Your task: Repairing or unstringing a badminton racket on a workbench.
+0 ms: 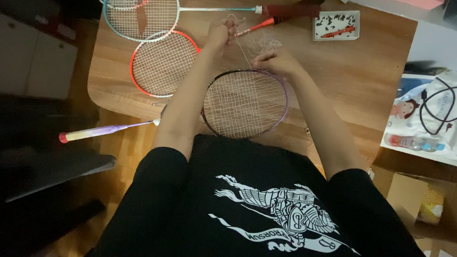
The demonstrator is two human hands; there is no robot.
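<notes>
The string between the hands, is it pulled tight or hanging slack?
Pulled tight: the string runs straight from the left hand to the right hand at the purple racket rim.

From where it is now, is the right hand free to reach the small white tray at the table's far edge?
Probably yes. The right hand rests at the top of the purple racket's frame, gripping loose string, and the wood between it and the white tray is bare. It would have to let go of the string first.
</notes>
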